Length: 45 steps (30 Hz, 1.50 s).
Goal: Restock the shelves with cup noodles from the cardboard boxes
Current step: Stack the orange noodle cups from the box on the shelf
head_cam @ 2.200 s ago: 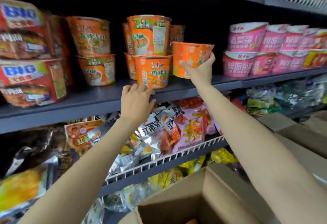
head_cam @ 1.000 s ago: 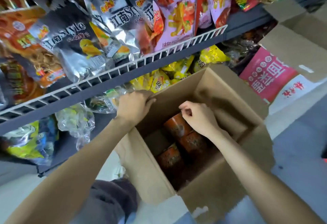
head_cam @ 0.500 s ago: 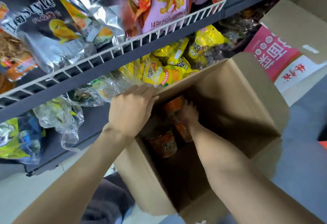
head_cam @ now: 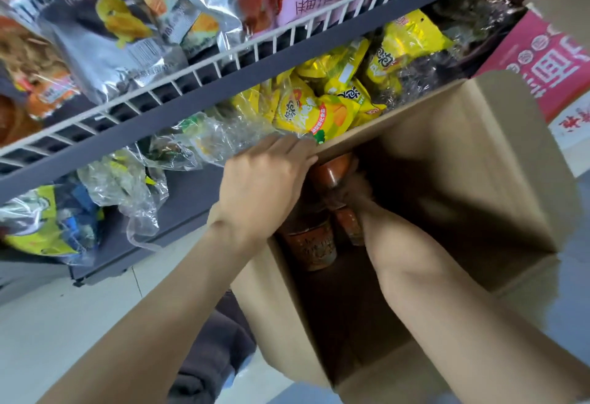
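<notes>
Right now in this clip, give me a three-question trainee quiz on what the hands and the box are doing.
1. True or false: the left hand rests on the rim of the open cardboard box.
2. Where is the right hand? A) on the wire shelf rail B) deep inside the box among the cup noodles C) on the floor
3. Fill in: the bags just above the box's far edge are mostly ____ in colour.

Key: 1 true; 2 B; 3 yellow. The right hand's grip is blurred and cannot be judged.
</notes>
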### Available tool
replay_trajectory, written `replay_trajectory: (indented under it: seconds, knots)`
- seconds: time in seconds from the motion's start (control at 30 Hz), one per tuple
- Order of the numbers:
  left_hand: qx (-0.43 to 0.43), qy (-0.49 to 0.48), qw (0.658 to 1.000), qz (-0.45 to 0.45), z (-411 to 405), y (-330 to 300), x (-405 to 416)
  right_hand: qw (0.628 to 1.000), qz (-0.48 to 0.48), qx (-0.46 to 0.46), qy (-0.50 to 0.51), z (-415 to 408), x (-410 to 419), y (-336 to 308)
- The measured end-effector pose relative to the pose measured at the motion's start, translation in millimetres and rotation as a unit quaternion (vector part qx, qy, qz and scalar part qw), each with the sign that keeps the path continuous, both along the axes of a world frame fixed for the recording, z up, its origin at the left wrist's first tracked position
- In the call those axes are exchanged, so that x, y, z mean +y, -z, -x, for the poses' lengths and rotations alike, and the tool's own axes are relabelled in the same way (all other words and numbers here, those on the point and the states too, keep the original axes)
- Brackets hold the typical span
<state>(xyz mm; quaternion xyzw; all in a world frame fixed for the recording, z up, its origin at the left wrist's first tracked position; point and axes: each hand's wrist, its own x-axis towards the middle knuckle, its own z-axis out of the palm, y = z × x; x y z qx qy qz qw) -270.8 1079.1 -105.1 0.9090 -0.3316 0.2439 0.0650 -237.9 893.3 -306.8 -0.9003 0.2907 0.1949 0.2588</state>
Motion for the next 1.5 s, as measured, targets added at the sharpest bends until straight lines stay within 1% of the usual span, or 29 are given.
replay_trajectory:
  seconds: [0.1,0.17,0.23,0.3,0.33,0.43,0.5,0.53,0.6,0.63,0.67,0.7,0.77,0.8,0.83,0.87,0.9,0.93,1.0,1.1,1.17,1.23,1.3,1.37,1.5]
  knots:
    - [0.015,-0.002,1.000,0.010,-19,2,0,0.999,-0.002,0.014,-0.046,0,-2,-29]
    - [0.032,0.007,0.999,0.016,-28,4,2,0.998,-0.005,0.020,-0.066,4,-6,-60]
    - [0.049,0.014,0.999,0.016,-36,6,3,0.993,-0.008,0.034,-0.110,8,-10,-98]
    - [0.089,0.004,0.996,0.019,-44,7,4,0.989,-0.001,0.038,-0.142,18,-16,-137]
    - [0.109,-0.002,0.994,0.020,-48,7,4,0.988,-0.002,0.024,-0.149,25,-21,-156]
    - [0.159,-0.022,0.987,0.011,-65,7,9,0.987,-0.030,-0.055,-0.146,48,-35,-200]
    - [0.204,-0.040,0.978,-0.029,-78,3,13,0.980,-0.099,-0.129,-0.112,60,-41,-227]
    - [0.233,-0.048,0.969,-0.068,-85,-1,14,0.970,-0.150,-0.169,-0.090,65,-44,-240]
    - [0.286,-0.051,0.946,-0.144,-93,-16,14,0.935,-0.253,-0.243,-0.048,71,-46,-264]
    - [0.289,-0.043,0.943,-0.160,-96,-26,14,0.914,-0.297,-0.274,-0.033,73,-47,-277]
    - [0.263,-0.033,0.950,-0.164,-98,-40,12,0.892,-0.333,-0.304,-0.020,73,-47,-290]
    - [0.215,-0.022,0.966,-0.143,-98,-59,8,0.868,-0.363,-0.339,-0.011,72,-47,-303]
    - [0.089,0.028,0.996,-0.010,-99,-104,1,0.814,-0.411,-0.410,0.001,63,-45,-332]
    - [0.011,0.060,0.997,0.053,-100,-129,-3,0.791,-0.425,-0.441,0.002,57,-44,-347]
    - [-0.078,0.085,0.988,0.103,-101,-154,-6,0.771,-0.427,-0.472,0.002,48,-42,-362]
    - [-0.149,0.089,0.976,0.128,-106,-177,-7,0.754,-0.423,-0.503,0.002,39,-41,-378]
    - [-0.202,0.072,0.968,0.134,-113,-196,-7,0.737,-0.416,-0.533,-0.002,31,-39,-394]
    - [-0.236,0.039,0.962,0.130,-122,-214,-8,0.720,-0.408,-0.561,-0.009,22,-39,-411]
    - [-0.256,-0.040,0.961,0.100,-138,-238,-4,0.682,-0.394,-0.616,-0.016,0,-34,-441]
    - [-0.212,-0.113,0.969,0.054,-158,-248,7,0.634,-0.331,-0.699,0.013,-42,-23,-487]
    - [-0.176,-0.133,0.974,0.049,-166,-250,14,0.616,-0.275,-0.738,0.025,-74,-18,-519]
    - [-0.153,-0.133,0.978,0.053,-171,-253,19,0.615,-0.234,-0.752,0.028,-102,-11,-549]
    - [-0.164,-0.123,0.977,0.055,-174,-254,20,0.631,-0.194,-0.751,0.026,-126,-5,-570]
    - [-0.189,-0.117,0.973,0.062,-175,-252,19,0.655,-0.167,-0.737,0.017,-148,0,-576]
    - [-0.224,-0.104,0.964,0.096,-176,-244,16,0.720,-0.133,-0.681,0.009,-184,1,-565]
